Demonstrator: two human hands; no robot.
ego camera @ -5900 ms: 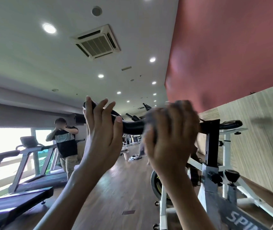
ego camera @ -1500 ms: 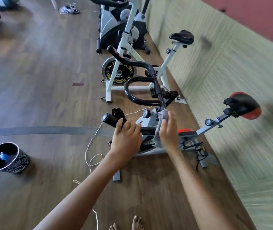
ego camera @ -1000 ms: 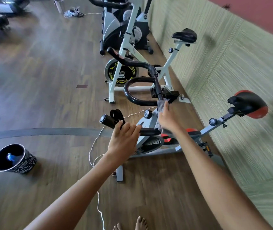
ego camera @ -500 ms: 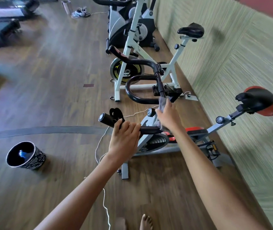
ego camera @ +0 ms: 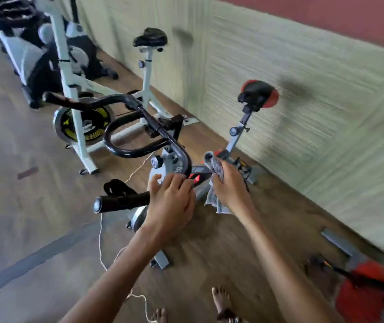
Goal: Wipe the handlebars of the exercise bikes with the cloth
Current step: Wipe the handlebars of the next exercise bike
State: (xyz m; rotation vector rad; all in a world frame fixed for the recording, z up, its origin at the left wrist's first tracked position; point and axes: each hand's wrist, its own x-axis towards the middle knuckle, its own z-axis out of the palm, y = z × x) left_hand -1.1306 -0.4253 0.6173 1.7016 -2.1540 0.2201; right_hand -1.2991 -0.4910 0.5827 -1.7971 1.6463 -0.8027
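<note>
Gripping the handlebar of the grey bike with the left hand, fingers curled over the black bar just inward of its padded end, thumb lifted clear to the side. Clutching a grey cloth in the right hand, bunched in a closed fist, with one end poking up above the knuckles and the other hanging below the wrist. Holding that cloth just right of the bar's upward bend, above the red-marked frame; touching the bar or not, hard to tell. Past the hands, a red-and-black saddle raised on its post near the pale textured wall. Further back, a white bike with a yellow-marked wheel and a black seat. Down on the wooden floor, a thin white cord trailing towards bare feet at the lower edge.
</note>
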